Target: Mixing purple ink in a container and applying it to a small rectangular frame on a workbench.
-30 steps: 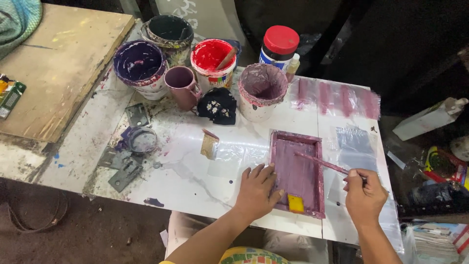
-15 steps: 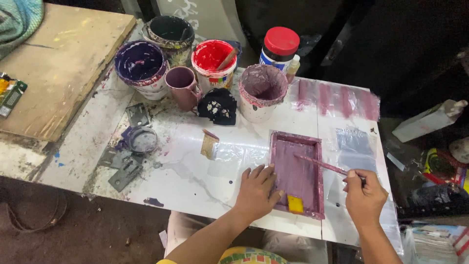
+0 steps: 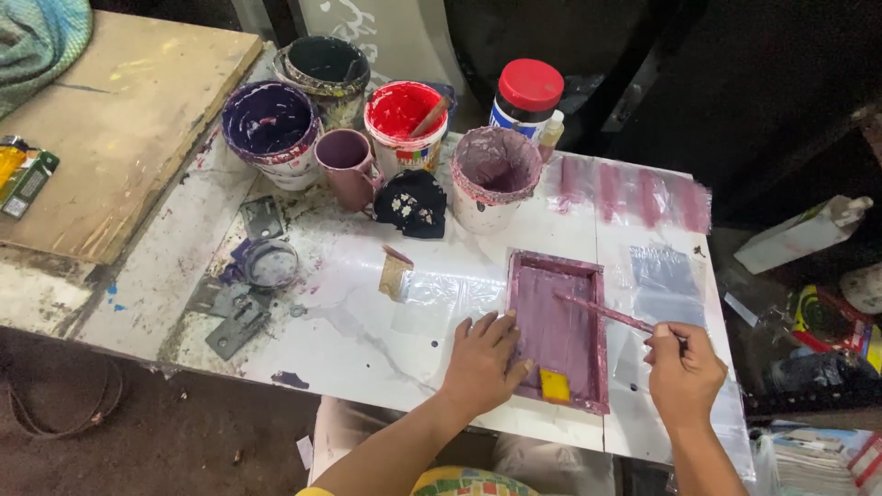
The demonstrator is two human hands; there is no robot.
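A paint-smeared white bench (image 3: pixel 367 312) carries a purple rectangular frame (image 3: pixel 558 326). The left hand (image 3: pixel 482 363) lies flat, grip wide, steadying its edge. The right hand (image 3: pixel 684 367) pinches a thin brush (image 3: pixel 602 310) over the panel: coating seems underway. Behind stand a purple-filled tub (image 3: pixel 269 124), red tub (image 3: pixel 401 115) and mauve-crusted cup (image 3: pixel 497 170)

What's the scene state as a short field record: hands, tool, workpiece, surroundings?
left hand: flat on the left edge of the purple tray
right hand: gripping a thin brush, tip over the tray
tray detail: yellow patch near its front edge
behind: paint pots, red pot, red-lidded jar
surface: white table
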